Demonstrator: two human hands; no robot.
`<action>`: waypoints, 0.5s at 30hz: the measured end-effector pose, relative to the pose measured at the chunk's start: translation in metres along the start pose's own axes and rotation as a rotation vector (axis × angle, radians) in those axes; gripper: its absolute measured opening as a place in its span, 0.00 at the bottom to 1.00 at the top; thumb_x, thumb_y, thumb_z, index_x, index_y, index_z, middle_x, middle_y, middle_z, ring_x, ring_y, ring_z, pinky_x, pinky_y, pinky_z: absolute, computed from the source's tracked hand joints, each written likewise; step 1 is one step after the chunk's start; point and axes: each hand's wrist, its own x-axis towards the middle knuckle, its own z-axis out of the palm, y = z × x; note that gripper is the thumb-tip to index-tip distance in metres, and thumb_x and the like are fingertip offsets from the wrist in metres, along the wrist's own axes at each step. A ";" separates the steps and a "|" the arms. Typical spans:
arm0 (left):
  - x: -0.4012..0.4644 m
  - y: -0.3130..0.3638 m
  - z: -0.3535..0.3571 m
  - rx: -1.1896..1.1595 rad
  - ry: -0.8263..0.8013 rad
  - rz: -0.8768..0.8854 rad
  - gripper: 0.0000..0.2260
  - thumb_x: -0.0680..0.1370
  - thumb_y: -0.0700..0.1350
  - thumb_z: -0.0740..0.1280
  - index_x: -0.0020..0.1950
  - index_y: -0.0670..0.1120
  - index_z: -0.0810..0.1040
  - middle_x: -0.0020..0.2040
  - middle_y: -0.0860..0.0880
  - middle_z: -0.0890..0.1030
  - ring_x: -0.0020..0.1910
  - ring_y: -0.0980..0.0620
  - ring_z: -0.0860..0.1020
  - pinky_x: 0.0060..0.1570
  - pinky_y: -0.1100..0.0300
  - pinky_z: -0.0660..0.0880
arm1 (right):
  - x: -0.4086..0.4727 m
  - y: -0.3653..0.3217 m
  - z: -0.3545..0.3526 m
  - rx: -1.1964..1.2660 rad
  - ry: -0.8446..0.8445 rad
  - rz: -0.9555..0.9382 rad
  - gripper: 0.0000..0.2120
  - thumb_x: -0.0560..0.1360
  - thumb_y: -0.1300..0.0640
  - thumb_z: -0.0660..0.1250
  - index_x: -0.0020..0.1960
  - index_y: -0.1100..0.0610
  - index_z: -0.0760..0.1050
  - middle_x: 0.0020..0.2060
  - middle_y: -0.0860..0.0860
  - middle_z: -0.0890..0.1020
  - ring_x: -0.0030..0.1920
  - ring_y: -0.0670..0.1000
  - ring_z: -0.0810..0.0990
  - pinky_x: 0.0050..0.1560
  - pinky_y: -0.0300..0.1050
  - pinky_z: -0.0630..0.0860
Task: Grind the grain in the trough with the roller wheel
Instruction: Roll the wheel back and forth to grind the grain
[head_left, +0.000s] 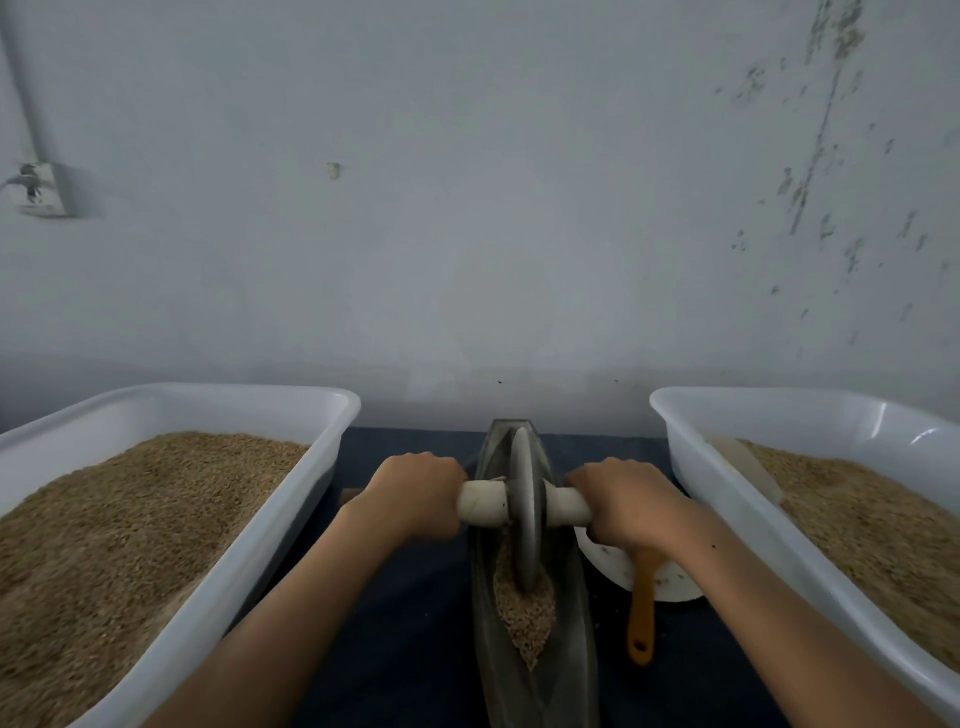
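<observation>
A dark metal boat-shaped trough (569, 649) runs away from me down the middle of the table. Tan grain (522, 613) lies in its groove on the near side. A grey disc-shaped roller wheel (523, 514) stands upright in the groove, its lower edge in the grain. A pale wooden axle handle (483, 501) sticks out of both sides of the wheel. My left hand (413, 491) is closed around the left end of the handle. My right hand (631, 501) is closed around the right end.
A white plastic tub (291, 512) heaped with grain stands at the left, a second white tub (737, 499) with grain and a pale scoop at the right. Under my right wrist a white dish (670, 584) holds an orange-handled tool (641, 618). A grey wall rises close behind.
</observation>
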 end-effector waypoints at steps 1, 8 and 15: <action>0.000 -0.001 -0.001 -0.018 -0.041 0.010 0.16 0.71 0.50 0.69 0.58 0.49 0.75 0.50 0.49 0.80 0.49 0.50 0.78 0.44 0.58 0.71 | -0.002 0.001 -0.002 0.017 -0.042 -0.015 0.17 0.72 0.58 0.67 0.60 0.50 0.74 0.49 0.50 0.80 0.47 0.50 0.79 0.42 0.43 0.70; 0.001 0.001 0.003 0.019 0.069 -0.012 0.14 0.72 0.51 0.68 0.57 0.52 0.74 0.50 0.51 0.80 0.48 0.51 0.77 0.42 0.58 0.68 | 0.002 -0.003 0.004 -0.023 0.089 0.018 0.13 0.73 0.59 0.66 0.57 0.50 0.73 0.48 0.50 0.80 0.46 0.51 0.78 0.41 0.43 0.67; 0.000 0.003 0.007 0.066 0.261 -0.017 0.12 0.74 0.51 0.66 0.55 0.52 0.72 0.49 0.51 0.79 0.46 0.51 0.77 0.41 0.59 0.66 | 0.005 -0.002 0.017 -0.013 0.309 0.051 0.10 0.74 0.56 0.65 0.54 0.48 0.69 0.44 0.48 0.79 0.43 0.51 0.77 0.40 0.43 0.64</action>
